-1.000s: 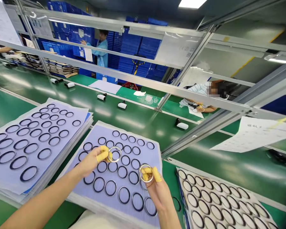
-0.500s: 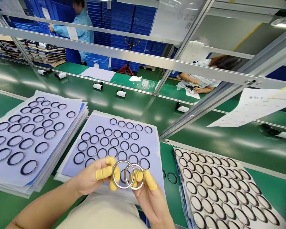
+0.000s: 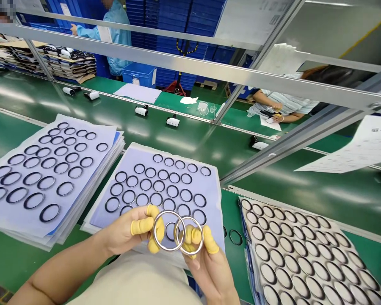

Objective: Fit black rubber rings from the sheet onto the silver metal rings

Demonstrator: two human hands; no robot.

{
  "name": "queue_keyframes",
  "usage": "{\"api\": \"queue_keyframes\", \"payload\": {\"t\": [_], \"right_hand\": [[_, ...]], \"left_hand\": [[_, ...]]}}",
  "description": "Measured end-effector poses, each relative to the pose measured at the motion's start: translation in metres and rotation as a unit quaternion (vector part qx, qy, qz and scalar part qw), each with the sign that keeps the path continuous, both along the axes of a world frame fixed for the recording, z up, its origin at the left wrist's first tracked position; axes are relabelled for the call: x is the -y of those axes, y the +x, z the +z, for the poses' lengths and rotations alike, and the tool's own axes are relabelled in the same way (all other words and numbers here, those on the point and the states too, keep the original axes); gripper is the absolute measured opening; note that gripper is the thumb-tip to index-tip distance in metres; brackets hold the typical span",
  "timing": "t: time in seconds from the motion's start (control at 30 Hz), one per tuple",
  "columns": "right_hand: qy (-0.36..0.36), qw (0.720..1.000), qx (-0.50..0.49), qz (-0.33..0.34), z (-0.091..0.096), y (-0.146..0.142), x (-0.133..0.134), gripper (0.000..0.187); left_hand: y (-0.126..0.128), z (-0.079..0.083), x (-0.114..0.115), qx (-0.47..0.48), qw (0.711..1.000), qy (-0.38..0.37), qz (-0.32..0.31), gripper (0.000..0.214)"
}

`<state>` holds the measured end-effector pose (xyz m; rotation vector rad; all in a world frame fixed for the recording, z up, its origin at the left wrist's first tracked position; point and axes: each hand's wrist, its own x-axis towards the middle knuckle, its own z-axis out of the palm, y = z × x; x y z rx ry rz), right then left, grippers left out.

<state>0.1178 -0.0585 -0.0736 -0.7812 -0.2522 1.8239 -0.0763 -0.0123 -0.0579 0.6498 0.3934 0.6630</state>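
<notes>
Two bare hands meet at the lower centre of the frame, with yellow finger cots [image 3: 142,226] on several fingertips. The left hand [image 3: 130,233] pinches the left-hand silver ring [image 3: 169,212] by its near side; the right hand [image 3: 211,256] pinches the right-hand silver ring [image 3: 202,236], its fingertips showing through the opening. The rings overlap in view; whether they touch is unclear. Below them, a lilac sheet [image 3: 213,190] bears rows of dark-edged rings. A similar sheet stack [image 3: 107,131] fills the left, a ring-covered tan sheet [image 3: 268,273] the lower right, and a loose ring [image 3: 236,230] lies between on the green desk [image 3: 235,264]. The step in hand seems to be holding two rings up together; moving either would call for a light, steady pinch, without scraping the rims.
</notes>
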Motion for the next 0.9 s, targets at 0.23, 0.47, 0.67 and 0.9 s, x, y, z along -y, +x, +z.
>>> {"api": "queue_keyframes", "payload": {"t": [0.23,0.47,0.67,0.9], "right_hand": [[0.042,0.999,0.000,0.028,0.002,-0.005,0.000,0.034],[0.071,0.997,0.021,0.022,0.002,-0.011,-0.001,0.037],[0.081,0.996,0.017,0.031,-0.002,-0.014,0.003,0.036],[0.051,0.997,0.019,0.057,-0.014,-0.007,0.004,0.037]], "left_hand": [[-0.007,0.000,0.002,-0.001,1.000,0.010,-0.007,0.033],[-0.013,-0.005,0.001,0.010,1.000,0.019,-0.020,0.032],[-0.016,-0.010,0.001,0.028,0.999,0.019,-0.009,0.035],[-0.016,-0.011,-0.003,0.045,0.999,0.008,-0.010,0.038]]}}
